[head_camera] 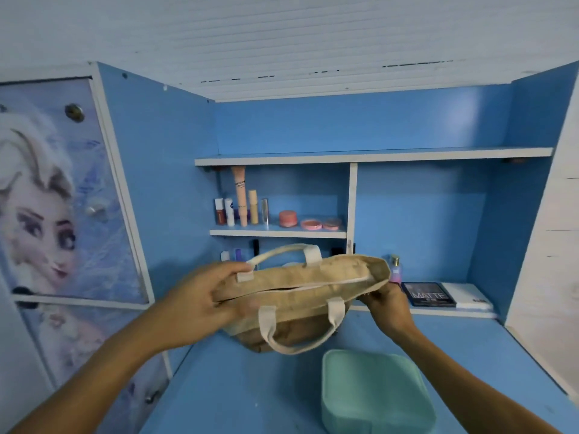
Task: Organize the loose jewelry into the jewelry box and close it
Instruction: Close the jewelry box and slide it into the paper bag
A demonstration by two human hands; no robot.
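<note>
We've got the tan bag up over the desk, mouth running nine to three. Left hand grips the nine o'clock end, right hand pinches the three o'clock rim. The jewelry box sits at five o'clock, nearer our right: mint green, round-cornered, lid down.

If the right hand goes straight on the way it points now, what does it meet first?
The bag: the right hand grips its right end. Past that, probably the bottle at the back, though depth is unclear.
</note>
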